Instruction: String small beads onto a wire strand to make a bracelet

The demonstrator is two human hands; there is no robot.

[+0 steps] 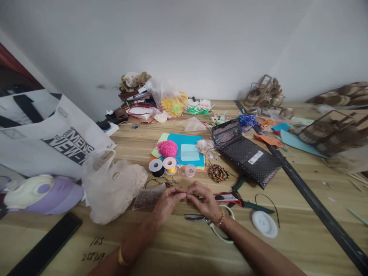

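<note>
My left hand (171,197) and my right hand (202,198) meet fingertip to fingertip above the table, both pinched closed. Whatever sits between the fingertips is too small to name. Under my right wrist lie scissors (197,217) with pale handles, partly hidden by the hand. Beside my left hand is a clear bag of small beads (148,196). Just beyond the hands stand a spool of black thread (156,168), a spool of yellow thread (170,165) and a small clear cup (190,170). A coil of multicoloured beads (218,173) lies beyond my right hand.
Pink yarn (167,148) rests on blue paper (184,138). Right of it lies a black bubble mailer (250,153). Pliers (250,205) and a white round lid (264,224) sit at right. A plastic bag (112,188) and a phone (47,245) occupy the left.
</note>
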